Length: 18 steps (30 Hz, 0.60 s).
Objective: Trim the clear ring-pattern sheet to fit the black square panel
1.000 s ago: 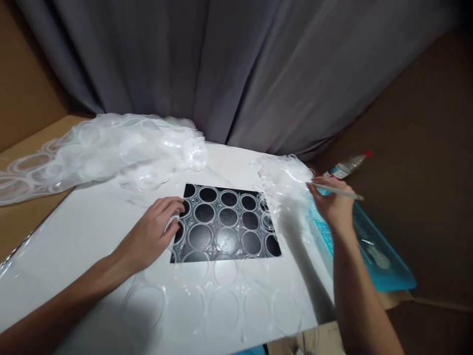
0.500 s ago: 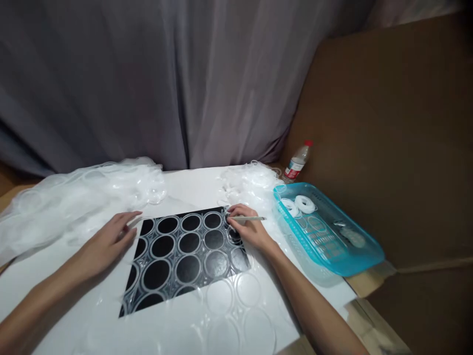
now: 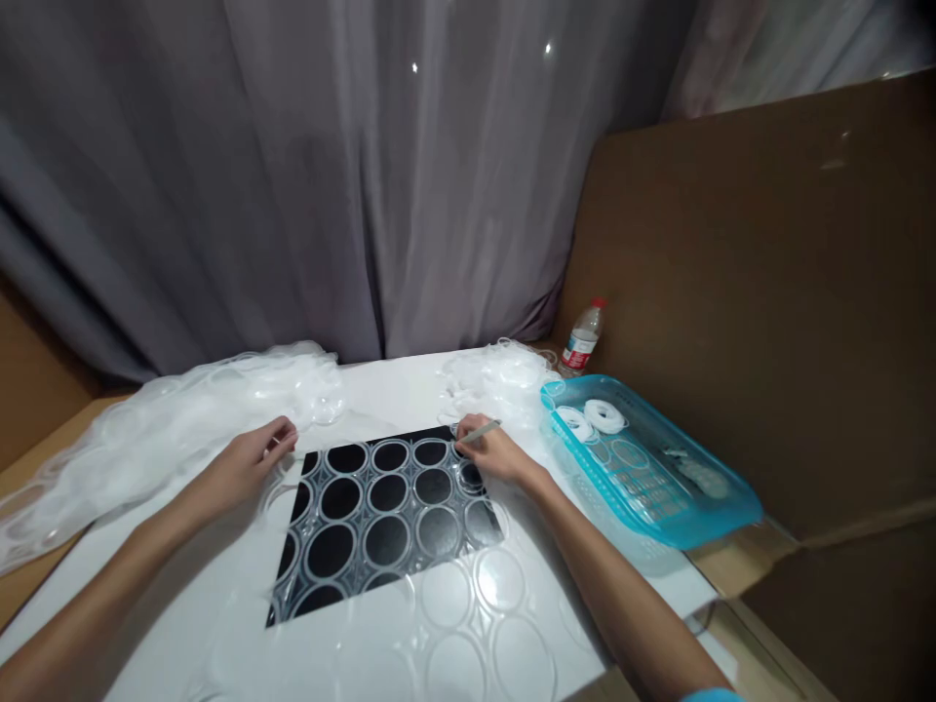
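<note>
A clear plastic sheet with rows of rings [image 3: 446,592] lies on the white table, partly over a black rectangular panel [image 3: 387,492]. My right hand [image 3: 491,453] is at the panel's far right corner, its fingers closed around a slim, pale pen-like tool [image 3: 481,431]. The fingertips and the tool's tip are too small to make out. At the sheet's far left corner, my left hand [image 3: 267,458] has thumb and fingers pinched together. Whether the sheet's edge is between them I cannot tell.
A heap of translucent sheets [image 3: 190,419] covers the table's left side. Clear ring scraps [image 3: 497,380] pile up at the back. On the right stands a blue plastic basket [image 3: 721,526] with white coils [image 3: 605,416]. Behind it are a bottle [image 3: 581,343] and a cardboard wall [image 3: 731,292].
My left fingers have gone from stretched out to pinched at the sheet's corner. The tool in my right hand now tilts up more steeply. The camera view has shifted slightly.
</note>
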Each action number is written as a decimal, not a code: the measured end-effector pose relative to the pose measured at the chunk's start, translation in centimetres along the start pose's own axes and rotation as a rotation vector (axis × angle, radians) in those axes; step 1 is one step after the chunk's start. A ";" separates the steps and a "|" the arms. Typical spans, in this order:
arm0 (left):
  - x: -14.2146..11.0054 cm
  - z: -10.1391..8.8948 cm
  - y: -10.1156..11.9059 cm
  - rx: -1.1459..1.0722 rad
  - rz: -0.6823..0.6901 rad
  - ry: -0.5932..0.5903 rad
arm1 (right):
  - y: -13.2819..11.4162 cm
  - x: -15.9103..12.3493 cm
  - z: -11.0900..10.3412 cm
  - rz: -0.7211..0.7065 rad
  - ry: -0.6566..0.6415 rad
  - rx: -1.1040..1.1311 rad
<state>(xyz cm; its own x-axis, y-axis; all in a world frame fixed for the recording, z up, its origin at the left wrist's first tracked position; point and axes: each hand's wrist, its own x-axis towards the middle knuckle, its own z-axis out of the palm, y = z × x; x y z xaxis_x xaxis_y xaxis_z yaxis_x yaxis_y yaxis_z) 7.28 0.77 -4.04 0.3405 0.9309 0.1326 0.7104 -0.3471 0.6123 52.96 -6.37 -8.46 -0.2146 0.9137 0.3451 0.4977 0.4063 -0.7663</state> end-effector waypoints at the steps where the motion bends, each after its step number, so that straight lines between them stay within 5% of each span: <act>1: 0.0 -0.3 -0.2 -0.012 0.005 -0.008 | -0.3 -0.1 0.0 -0.006 -0.004 0.002; 9: -0.5 -2.6 -0.7 -0.201 0.045 0.089 | -2.6 0.6 -0.4 -0.058 0.038 0.086; 18: 1.8 -1.7 -1.4 -0.277 -0.091 0.211 | -3.0 7.0 -2.1 -0.096 0.224 0.036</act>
<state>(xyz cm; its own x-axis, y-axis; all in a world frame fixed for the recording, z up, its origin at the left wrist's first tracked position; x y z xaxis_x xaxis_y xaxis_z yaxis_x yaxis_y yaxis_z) 5.81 3.10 -3.36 0.1280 0.9697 0.2080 0.5283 -0.2442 0.8132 51.70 -1.18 -2.60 -0.0660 0.8481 0.5256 0.4526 0.4949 -0.7417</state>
